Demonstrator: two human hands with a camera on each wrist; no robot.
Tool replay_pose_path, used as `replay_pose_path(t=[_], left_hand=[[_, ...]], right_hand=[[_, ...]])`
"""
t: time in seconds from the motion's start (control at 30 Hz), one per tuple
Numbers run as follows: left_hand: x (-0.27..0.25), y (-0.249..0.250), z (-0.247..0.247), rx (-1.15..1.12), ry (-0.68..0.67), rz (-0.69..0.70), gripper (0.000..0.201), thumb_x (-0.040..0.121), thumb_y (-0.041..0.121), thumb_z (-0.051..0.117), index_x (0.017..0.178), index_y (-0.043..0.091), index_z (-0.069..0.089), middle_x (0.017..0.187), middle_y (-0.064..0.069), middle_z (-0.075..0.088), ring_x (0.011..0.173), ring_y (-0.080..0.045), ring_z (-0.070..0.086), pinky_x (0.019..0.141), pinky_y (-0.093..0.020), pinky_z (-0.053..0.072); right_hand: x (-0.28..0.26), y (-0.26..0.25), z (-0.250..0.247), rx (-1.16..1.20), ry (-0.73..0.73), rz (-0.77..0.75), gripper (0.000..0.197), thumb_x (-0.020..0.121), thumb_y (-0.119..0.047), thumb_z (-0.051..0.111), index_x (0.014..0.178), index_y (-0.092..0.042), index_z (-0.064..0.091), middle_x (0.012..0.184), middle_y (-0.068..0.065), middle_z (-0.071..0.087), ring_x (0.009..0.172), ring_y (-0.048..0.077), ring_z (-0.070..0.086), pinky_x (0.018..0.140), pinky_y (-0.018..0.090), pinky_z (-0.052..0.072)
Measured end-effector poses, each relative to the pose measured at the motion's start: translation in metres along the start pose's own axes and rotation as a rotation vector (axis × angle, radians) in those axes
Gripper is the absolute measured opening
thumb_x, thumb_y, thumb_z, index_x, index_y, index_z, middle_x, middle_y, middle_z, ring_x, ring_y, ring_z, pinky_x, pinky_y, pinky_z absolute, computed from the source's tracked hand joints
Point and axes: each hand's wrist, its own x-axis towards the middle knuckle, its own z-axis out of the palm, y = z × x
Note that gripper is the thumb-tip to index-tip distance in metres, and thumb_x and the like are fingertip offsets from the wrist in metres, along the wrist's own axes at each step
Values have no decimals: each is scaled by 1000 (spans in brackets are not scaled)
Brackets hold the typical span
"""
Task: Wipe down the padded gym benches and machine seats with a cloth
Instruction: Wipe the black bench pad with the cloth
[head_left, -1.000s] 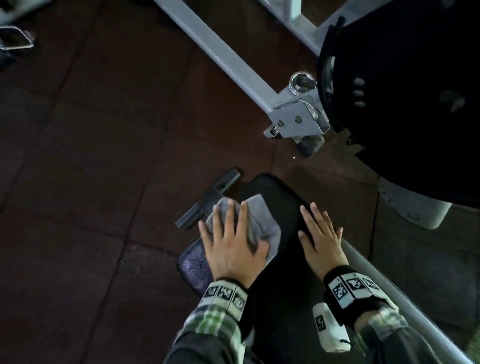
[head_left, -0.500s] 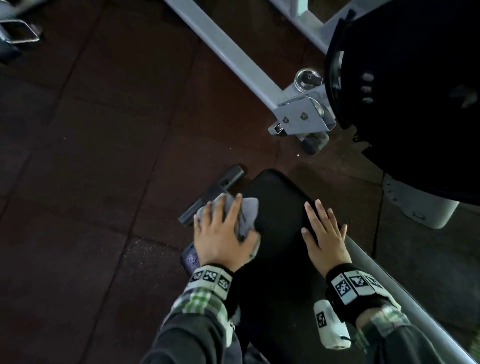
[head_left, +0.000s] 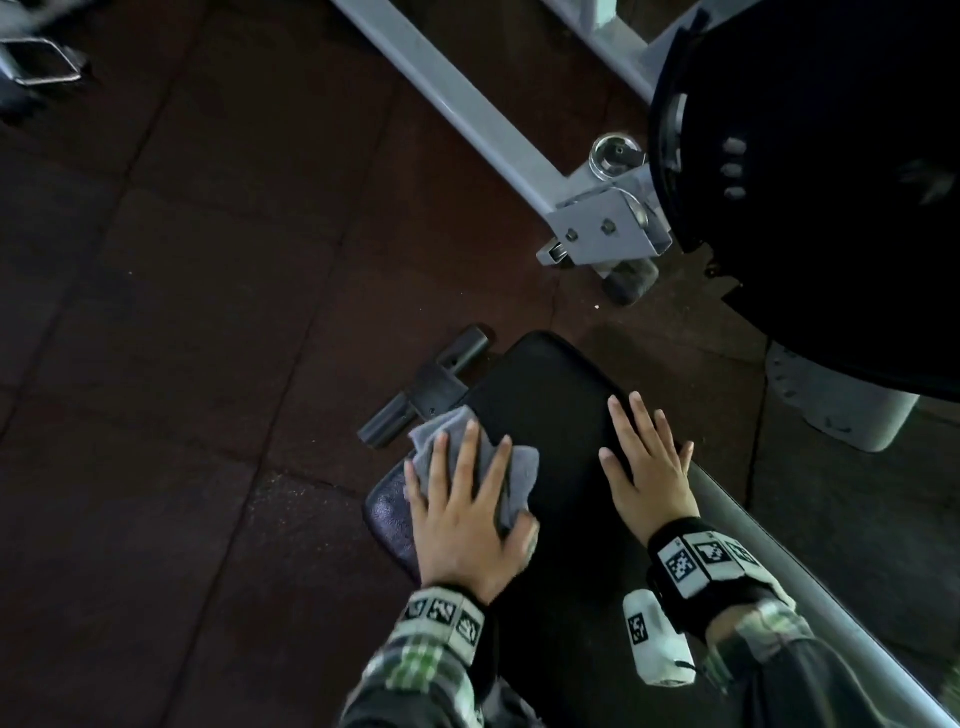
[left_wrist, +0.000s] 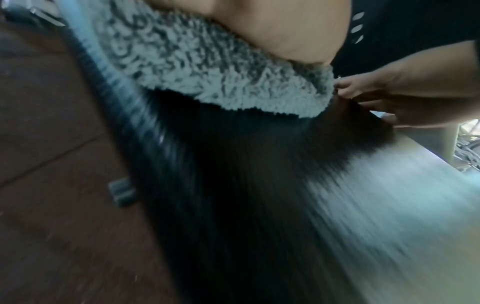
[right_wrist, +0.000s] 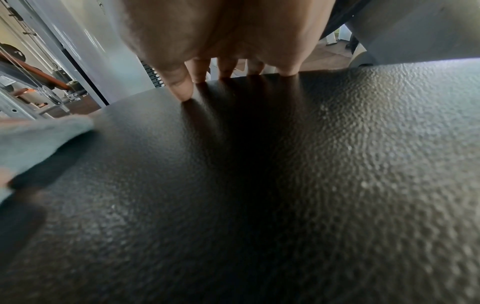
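Note:
A black padded bench runs from bottom right toward centre in the head view, its grained top filling the right wrist view. A grey fluffy cloth lies on the bench's left edge. My left hand presses flat on it with fingers spread; the left wrist view shows the cloth under my palm. My right hand rests flat on the pad near its right edge, fingers straight, holding nothing. In the right wrist view its fingertips touch the pad and the cloth shows at the left.
A grey steel machine frame crosses the dark rubber floor at the top. A large black round machine part hangs at the upper right over a grey base. The bench's black foot bar sticks out on the left.
My left hand slid the cloth from the pad's middle to its left edge, bunching it, then back slightly along the edge. The right hand stayed flat in place.

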Motion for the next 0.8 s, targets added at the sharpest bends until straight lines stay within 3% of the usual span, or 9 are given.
replay_pose_path(t=[0.1, 0.2, 0.3, 0.37, 0.47, 0.6, 0.73, 0.8], left_hand=[[26, -15, -8, 2, -5, -46, 73, 78, 59, 48, 147, 34, 44, 157, -5, 37, 142, -35, 34, 114, -59, 25], [24, -36, -12, -63, 74, -215, 70, 80, 56, 48, 142, 25, 51, 144, -13, 51, 129, -39, 48, 108, -56, 36], [-7, -44, -8, -130, 160, -409, 70, 82, 54, 46, 142, 19, 51, 145, -18, 47, 129, -40, 44, 111, -55, 32], [-35, -37, 0, -148, 180, -440, 70, 84, 51, 46, 143, 13, 49, 149, -22, 40, 135, -43, 35, 113, -59, 27], [-59, -13, 13, -105, 122, -248, 70, 86, 50, 47, 143, 10, 46, 155, -23, 31, 143, -46, 25, 116, -61, 19], [-35, 30, 21, -67, -39, 25, 70, 85, 54, 47, 146, 21, 44, 158, -13, 30, 148, -34, 18, 117, -59, 10], [13, 68, 20, -94, -116, 137, 67, 88, 51, 42, 146, 19, 45, 159, -10, 31, 150, -25, 15, 119, -54, 3], [27, 73, 17, -206, -127, 141, 64, 90, 44, 37, 149, 18, 41, 161, -3, 24, 151, -17, 9, 119, -53, 1]], right_hand=[[0, 1, -1, 13, -6, -1, 58, 98, -34, 35, 147, -39, 3, 155, -15, -7, 144, 18, -10, 113, 49, -8], [-1, 1, -1, 10, -7, -2, 58, 98, -35, 35, 147, -40, 3, 155, -15, -7, 144, 17, -10, 113, 49, -8], [-1, 0, -1, 5, -2, 2, 58, 98, -35, 34, 146, -40, 2, 155, -15, -8, 144, 18, -10, 113, 49, -8], [-1, 0, 0, 10, 0, 1, 58, 98, -35, 35, 146, -40, 2, 155, -15, -8, 144, 17, -11, 113, 49, -9], [-2, 0, 0, 24, -7, -4, 59, 98, -34, 35, 146, -40, 2, 155, -16, -9, 143, 16, -12, 112, 48, -10], [-2, 4, -3, 62, -30, -24, 58, 99, -31, 35, 147, -38, 5, 154, -18, -9, 143, 13, -13, 113, 45, -11], [-11, 9, -8, 177, 5, -50, 53, 100, -27, 32, 148, -31, 11, 150, -22, -7, 142, 7, -11, 114, 39, -9], [-19, 9, -5, 212, 67, -64, 49, 100, -28, 29, 148, -28, 15, 151, -20, -3, 141, 3, -10, 117, 39, -5]])
